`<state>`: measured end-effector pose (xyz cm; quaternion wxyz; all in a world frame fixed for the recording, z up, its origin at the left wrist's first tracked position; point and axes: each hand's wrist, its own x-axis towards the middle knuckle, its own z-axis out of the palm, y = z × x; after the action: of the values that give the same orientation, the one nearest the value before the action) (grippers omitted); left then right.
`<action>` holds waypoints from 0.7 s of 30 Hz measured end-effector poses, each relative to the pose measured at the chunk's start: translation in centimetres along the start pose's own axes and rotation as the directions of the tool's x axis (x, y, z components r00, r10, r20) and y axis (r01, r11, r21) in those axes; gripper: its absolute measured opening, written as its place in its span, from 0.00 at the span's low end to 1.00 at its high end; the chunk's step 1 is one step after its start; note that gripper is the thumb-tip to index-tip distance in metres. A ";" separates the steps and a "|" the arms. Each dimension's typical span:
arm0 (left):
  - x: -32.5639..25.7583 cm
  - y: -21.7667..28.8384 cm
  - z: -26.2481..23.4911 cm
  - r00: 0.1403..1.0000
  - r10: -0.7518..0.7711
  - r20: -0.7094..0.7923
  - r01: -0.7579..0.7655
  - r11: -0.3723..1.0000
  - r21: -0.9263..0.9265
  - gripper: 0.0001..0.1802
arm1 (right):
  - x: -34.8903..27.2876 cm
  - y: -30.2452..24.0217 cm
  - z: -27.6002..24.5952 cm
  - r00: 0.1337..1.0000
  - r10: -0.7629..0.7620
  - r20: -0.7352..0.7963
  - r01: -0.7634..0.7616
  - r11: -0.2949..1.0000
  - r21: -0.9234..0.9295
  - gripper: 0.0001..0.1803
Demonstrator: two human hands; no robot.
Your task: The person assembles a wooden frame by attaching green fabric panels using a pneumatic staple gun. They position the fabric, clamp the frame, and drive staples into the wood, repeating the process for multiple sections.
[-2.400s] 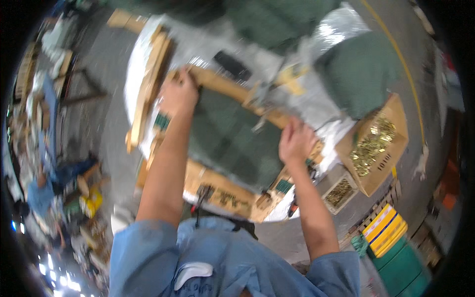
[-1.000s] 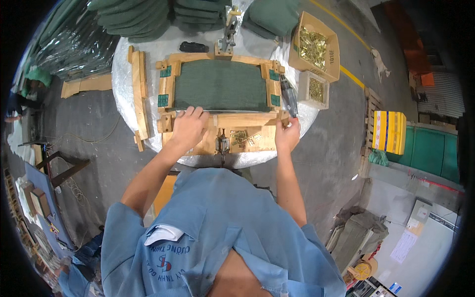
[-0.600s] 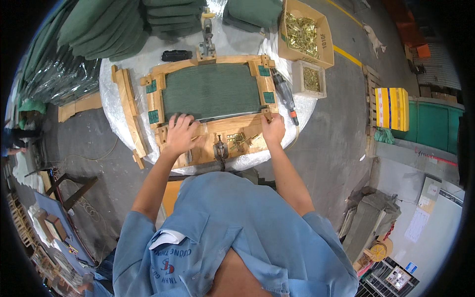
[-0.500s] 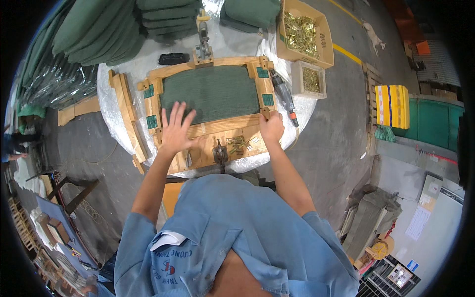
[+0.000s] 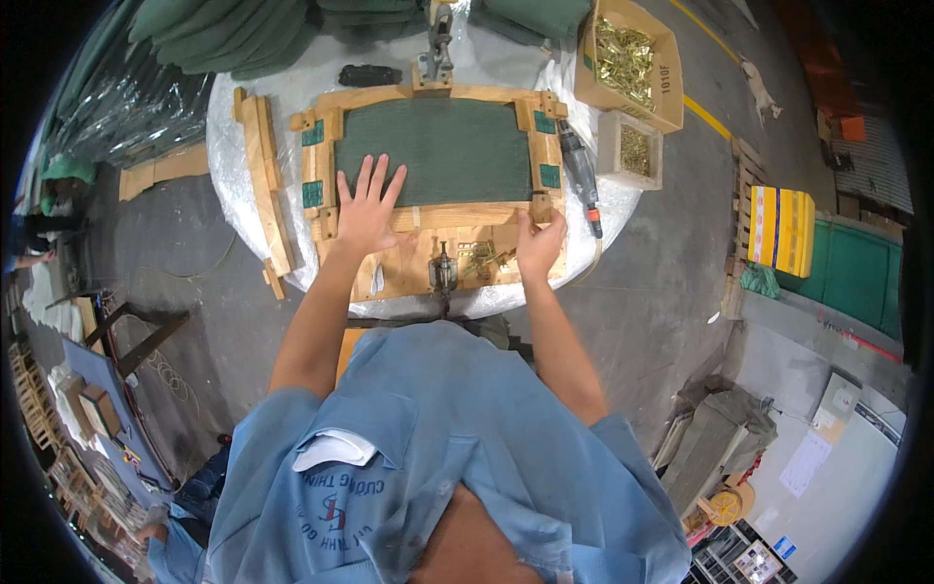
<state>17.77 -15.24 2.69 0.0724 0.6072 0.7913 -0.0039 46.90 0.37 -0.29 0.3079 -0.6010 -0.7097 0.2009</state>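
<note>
A dark green fabric panel [image 5: 438, 146] lies inside a light wooden frame [image 5: 467, 216] on the round table. My left hand [image 5: 368, 214] rests with fingers spread across the panel's lower left part and the near rail. At the near right corner, my right hand [image 5: 540, 251] pinches a small wooden corner block [image 5: 541, 206], its thumb and fingers closed. Between the hands, a metal toggle clamp [image 5: 444, 268] stands at the board's near edge, with several brass-coloured fittings [image 5: 479, 258] beside it. A second toggle clamp [image 5: 436, 60] sits at the far rail.
A power screwdriver [image 5: 581, 175] lies right of the frame. Beyond it are a cardboard box [image 5: 665, 88] and a pale bin [image 5: 657, 161] of brass-coloured hardware. Loose wooden strips [image 5: 261, 175] lie left; green cushions [image 5: 224, 39] are piled at far left.
The view has shifted, so the table appears higher and straighter in the picture. Both hands keep to about the same parts of the frame; the right fingers are drawn closer round the corner block.
</note>
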 end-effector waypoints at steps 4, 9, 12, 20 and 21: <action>-0.3 0.0 -0.2 0.997 -0.042 0.072 0.042 0.999 -0.008 0.73 | -9.6 -3.9 -1.6 0.980 0.173 0.096 -0.194 0.936 0.294 0.30; -0.4 0.6 -1.0 0.994 -0.044 0.096 0.045 0.999 -0.008 0.72 | -18.6 -2.6 -3.9 0.718 0.272 0.641 -0.273 0.957 -0.100 0.28; -0.5 0.4 -0.4 0.996 -0.054 0.070 0.056 0.998 -0.027 0.71 | -18.9 -3.3 -3.8 0.577 0.352 0.737 -0.394 0.910 -0.126 0.35; -0.6 0.5 -0.9 0.986 -0.063 0.155 0.066 0.998 -0.015 0.74 | -14.4 -12.8 -5.4 0.904 -0.223 0.365 0.089 0.933 0.348 0.20; -0.1 0.2 -1.0 0.988 -0.062 0.142 0.066 0.998 -0.025 0.74 | -13.3 -13.5 -4.2 0.855 -0.463 0.234 0.390 0.871 0.301 0.16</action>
<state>17.91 -15.21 3.74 0.1370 0.5786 0.8031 -0.0377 41.04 -15.66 9.01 0.3052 -0.3479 -0.8340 0.3005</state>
